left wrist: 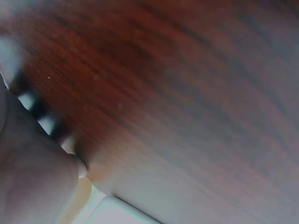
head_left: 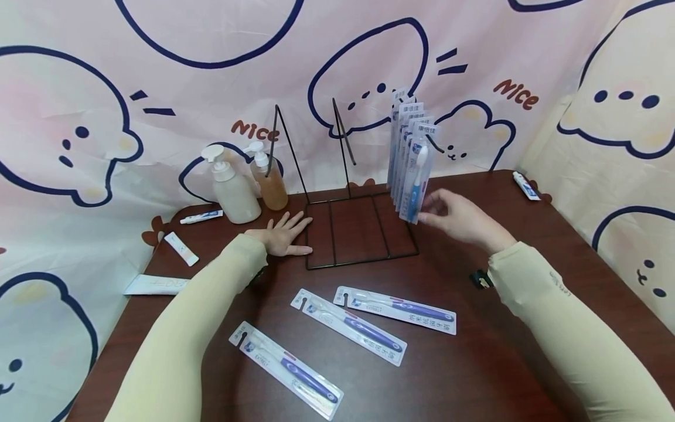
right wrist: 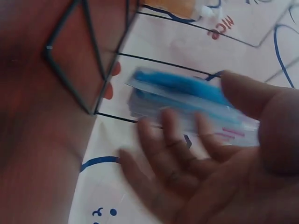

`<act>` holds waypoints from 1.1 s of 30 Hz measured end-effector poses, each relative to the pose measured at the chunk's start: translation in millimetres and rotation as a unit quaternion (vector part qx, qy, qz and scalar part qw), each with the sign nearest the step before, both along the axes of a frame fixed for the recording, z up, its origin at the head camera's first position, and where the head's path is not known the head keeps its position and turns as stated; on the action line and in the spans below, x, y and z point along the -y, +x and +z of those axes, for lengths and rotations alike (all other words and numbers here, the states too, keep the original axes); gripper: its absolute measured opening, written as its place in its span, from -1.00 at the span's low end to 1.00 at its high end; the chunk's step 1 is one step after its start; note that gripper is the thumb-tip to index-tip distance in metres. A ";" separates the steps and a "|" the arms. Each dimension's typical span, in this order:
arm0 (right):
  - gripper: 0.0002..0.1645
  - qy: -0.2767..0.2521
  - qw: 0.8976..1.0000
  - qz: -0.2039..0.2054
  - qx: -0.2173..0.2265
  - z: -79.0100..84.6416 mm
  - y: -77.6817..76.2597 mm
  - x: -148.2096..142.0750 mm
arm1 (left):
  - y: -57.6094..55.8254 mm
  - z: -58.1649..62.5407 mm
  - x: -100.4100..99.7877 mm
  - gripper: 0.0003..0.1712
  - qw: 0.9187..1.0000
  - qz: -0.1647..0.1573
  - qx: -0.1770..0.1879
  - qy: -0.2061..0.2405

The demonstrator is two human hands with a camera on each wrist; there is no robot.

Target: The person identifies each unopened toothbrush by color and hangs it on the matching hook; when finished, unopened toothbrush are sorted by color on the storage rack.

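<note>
Several packaged blue toothbrushes (head_left: 419, 176) hang in a row from an arm on the right of a black wire rack (head_left: 388, 257). Beside the lower end of the front pack is my right hand (head_left: 456, 218), its fingers loosely bent. In the right wrist view, the thumb and spread fingers of that right hand (right wrist: 205, 182) overlap the hanging packs (right wrist: 175, 86) without closing round them. My left hand (head_left: 285, 235) lies on the table with fingers spread, fingertips at the rack's left side. Three purple toothbrush packs (head_left: 287, 369) lie in front of the rack.
A white pump bottle (head_left: 235, 196) and an amber pump bottle (head_left: 271, 187) stand behind my left hand. Small tubes (head_left: 181, 248) lie at the left, a larger tube (head_left: 155, 285) by my left sleeve, another tube (head_left: 526, 186) at back right. A printed cloth (head_left: 179, 140) hangs behind.
</note>
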State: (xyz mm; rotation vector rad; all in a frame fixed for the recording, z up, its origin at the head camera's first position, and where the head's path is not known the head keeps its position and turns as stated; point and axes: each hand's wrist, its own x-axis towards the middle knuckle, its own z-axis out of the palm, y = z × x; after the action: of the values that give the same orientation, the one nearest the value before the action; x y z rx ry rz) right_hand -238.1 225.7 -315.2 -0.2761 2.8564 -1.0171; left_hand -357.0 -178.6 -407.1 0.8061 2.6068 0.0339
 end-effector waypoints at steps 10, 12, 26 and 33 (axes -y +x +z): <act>-0.51 0.185 0.974 0.125 -0.032 -45.3 65.2 55.2 | -0.2 -3.9 1.4 0.07 1.000 -0.003 -0.005 0.001; -0.46 0.211 0.965 0.149 -0.040 -52.7 77.4 69.3 | -0.2 -5.0 0.8 0.06 1.000 -0.004 -0.005 0.001; -0.52 0.256 0.956 0.136 -0.046 -63.7 85.1 84.0 | 0.5 -1.4 -0.6 0.06 1.000 -0.008 0.003 0.004; -0.80 0.156 0.980 0.090 -0.083 -38.5 82.3 71.4 | 1.3 2.5 0.4 0.09 1.000 -0.005 0.007 -0.001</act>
State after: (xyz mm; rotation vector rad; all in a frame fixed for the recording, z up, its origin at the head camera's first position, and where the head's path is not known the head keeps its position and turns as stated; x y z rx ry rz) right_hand -155.8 154.3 -353.7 -0.6024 3.0080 -0.5277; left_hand -355.7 -179.1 -404.6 0.8161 2.5890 0.0323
